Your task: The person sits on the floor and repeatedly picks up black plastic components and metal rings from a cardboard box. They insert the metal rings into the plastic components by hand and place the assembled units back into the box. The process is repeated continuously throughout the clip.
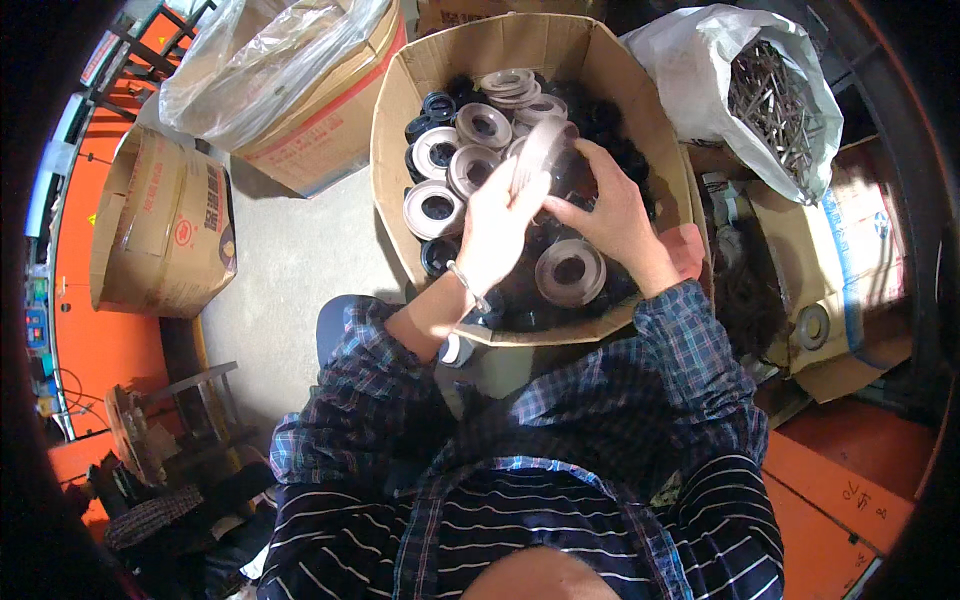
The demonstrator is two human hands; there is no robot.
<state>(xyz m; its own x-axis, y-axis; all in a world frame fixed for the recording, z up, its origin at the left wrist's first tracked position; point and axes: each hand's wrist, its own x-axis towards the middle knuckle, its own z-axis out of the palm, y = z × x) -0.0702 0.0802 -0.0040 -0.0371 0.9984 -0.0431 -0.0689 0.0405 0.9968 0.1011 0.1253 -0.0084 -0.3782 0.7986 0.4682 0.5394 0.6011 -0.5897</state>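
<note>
A pale translucent plastic ring is tilted up between my two hands above a large open cardboard box. My left hand grips its near left side. My right hand curves around the right side, fingertips against the ring and thumb close to my left fingers. Inside the box, several similar pale rings lie loosely piled over black round parts. One pale flanged ring rests by itself near the box's front, below my hands.
A white sack of thin metallic-looking strips stands at the back right. Left of the box are a plastic-lined carton and another carton. At right, a grey ring lies on flattened cardboard.
</note>
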